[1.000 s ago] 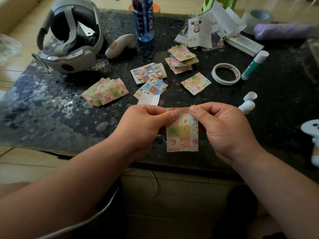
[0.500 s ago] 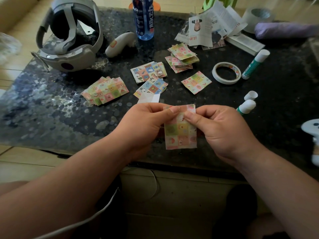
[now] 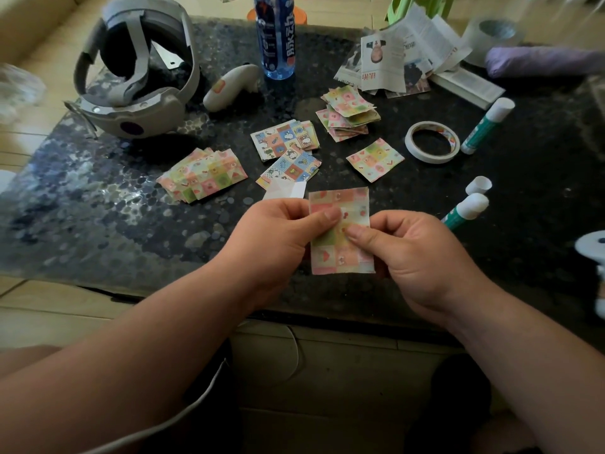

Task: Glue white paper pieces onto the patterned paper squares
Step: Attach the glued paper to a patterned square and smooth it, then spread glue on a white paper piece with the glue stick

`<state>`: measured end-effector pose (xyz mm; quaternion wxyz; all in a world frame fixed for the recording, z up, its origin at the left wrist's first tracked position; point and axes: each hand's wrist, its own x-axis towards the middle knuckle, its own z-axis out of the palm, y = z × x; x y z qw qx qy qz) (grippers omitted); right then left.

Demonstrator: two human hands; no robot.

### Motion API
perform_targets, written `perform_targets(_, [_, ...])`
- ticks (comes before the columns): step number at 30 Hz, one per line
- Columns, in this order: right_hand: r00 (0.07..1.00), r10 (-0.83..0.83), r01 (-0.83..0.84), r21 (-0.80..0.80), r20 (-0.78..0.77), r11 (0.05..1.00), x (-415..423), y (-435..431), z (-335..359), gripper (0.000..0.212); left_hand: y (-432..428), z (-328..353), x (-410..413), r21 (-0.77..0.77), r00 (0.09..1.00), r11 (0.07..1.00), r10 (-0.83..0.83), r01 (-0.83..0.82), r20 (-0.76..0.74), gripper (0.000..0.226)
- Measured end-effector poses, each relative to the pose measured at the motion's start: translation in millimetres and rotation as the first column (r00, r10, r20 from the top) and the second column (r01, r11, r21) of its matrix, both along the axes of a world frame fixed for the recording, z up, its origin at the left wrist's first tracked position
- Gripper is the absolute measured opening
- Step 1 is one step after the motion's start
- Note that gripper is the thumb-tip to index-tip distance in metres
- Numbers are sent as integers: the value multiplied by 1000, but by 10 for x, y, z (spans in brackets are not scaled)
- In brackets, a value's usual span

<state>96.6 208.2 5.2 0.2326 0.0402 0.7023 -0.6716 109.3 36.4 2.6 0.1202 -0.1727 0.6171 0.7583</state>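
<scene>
step: likely pressing a glued join flat (my guess). The back of the held square [image 3: 339,257] is hidden, so can't tell if white paper is on it.
left hand [image 3: 278,235]: thumb and fingers pinch the square's left edge.
right hand [image 3: 417,257]: thumb on the patterned face, fingers behind, clamped on the same square.
square: in the air over the middle of the table's [image 3: 98,208] near edge, pattern up.
white piece [image 3: 284,191]: loose on the table just behind the left hand, not glued.
done: can't count. The piles [image 3: 203,175] mid-table show patterned faces only.
left: the white piece, the lone square [image 3: 375,159] right of centre, probably more from the piles.
glue stick [image 3: 465,209]: uncapped, near the right edge, cap [image 3: 478,185] just behind it. Spare stick [image 3: 487,124] sits capped further back.
table: dark speckled top. Tape ring [image 3: 431,142] beside the spare stick, headset [image 3: 137,70] at far left corner, bottle [image 3: 276,37] at far edge, newsprint [image 3: 402,60] toward far right corner.
room: low table, pale tiled floor, dim near side.
</scene>
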Motion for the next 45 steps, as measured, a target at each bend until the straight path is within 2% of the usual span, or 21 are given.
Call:
perform_targets(4, [991, 117, -122, 72, 69, 990, 21, 2, 22, 21, -39, -15, -38, -67, 994, 992, 102, -104, -45, 14])
perform_targets(8, [992, 109, -113, 70, 60, 991, 0, -25, 73, 24, -49, 27, -89, -30, 988, 987, 156, -156, 5, 15])
perform_targets(11, [998, 58, -60, 69, 37, 996, -64, -68, 127, 26, -153, 139, -198, -46, 991, 991, 128, -127, 35, 21])
perform_targets(14, [999, -41, 41, 27, -1, 999, -186, -118, 190, 27, -349, 319, -331, -131, 995, 988, 72, -81, -67, 14])
perform_targets(21, [985, -169, 164, -112, -38, 980, -383, -326, 151, 16, -399, 404, -494, -206, 979, 968, 103, -140, -178, 23])
perform_targets(27, [986, -146, 157, -160, 82, 975, -443, -399, 69, 18, -492, 298, -644, -284, 990, 955, 50, -86, -129, 18])
perform_targets(31, [941, -287, 308, -107, 178, 945, -559, -419, -5, 12, -629, 241, -743, -371, 985, 914, 133, -164, -109, 22])
perform_targets(33, [912, -353, 377, -85, 210, 922, -646, -413, -42, 11, -679, 174, -775, -439, 988, 885, 137, -155, -72, 25])
perform_targets(36, [856, -451, 490, -120, 252, 864, -803, -396, -99, 10, -666, 57, -771, -590, 997, 807, 22, 23, 69, 29])
perform_targets(38, [811, -493, 567, -216, 315, 795, -891, -393, -122, 4, -639, -30, -756, -741, 989, 655, -78, 147, 126, 25])
perform_targets(40, [780, -472, 599, -271, 412, 753, -912, -417, -144, 13, -622, -92, -729, -850, 979, 488, -130, 199, 155, 21])
perform_targets(43, [802, -397, 518, -188, 447, 834, -823, -480, -135, 10, -608, -181, -672, -888, 971, 395, -140, 235, 195, 32])
perform_targets(45, [909, -300, 317, -14, 290, 948, -745, -496, -104, 4, -585, -218, -646, -893, 969, 378, -143, 242, 202, 40])
